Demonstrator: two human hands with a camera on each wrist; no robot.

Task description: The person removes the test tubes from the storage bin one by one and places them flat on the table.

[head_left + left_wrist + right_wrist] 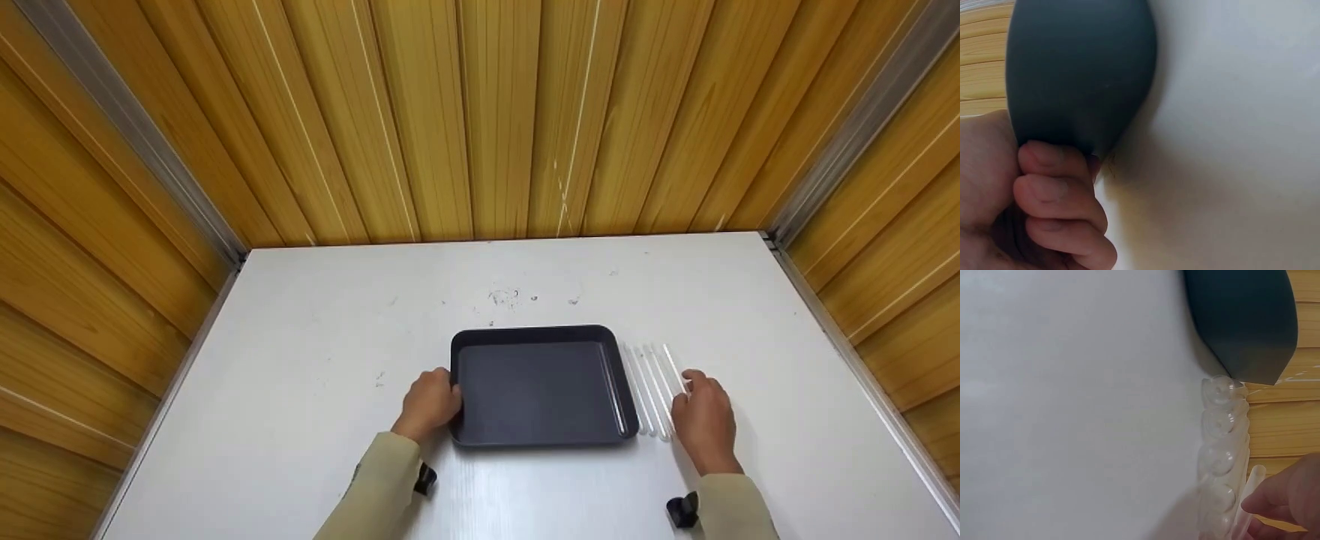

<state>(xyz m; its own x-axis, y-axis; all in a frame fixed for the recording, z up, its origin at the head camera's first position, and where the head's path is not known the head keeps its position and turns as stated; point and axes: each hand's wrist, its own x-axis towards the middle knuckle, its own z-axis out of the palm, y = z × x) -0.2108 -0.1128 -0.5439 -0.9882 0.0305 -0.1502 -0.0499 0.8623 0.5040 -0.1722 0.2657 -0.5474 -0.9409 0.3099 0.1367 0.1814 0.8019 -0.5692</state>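
A dark grey rectangular tray [536, 394] sits on the white table with nothing in it. My left hand [430, 403] grips its left rim; in the left wrist view the fingers [1061, 197] curl against the tray's outer wall [1081, 67]. Along the tray's right side lie several clear test tubes [651, 390], side by side, their rounded ends facing the right wrist camera. At the outer end of that row, my right hand [705, 420] pinches one test tube [1256, 478] between thumb and fingers. Part of this tube is hidden by the hand.
White table top [315, 337] spreads around the tray, with small dark marks [504, 297] beyond it. Wood-patterned panels [495, 120] rise at the back and both sides, with metal posts at the corners. A black wrist mount [681, 510] sits at the right cuff.
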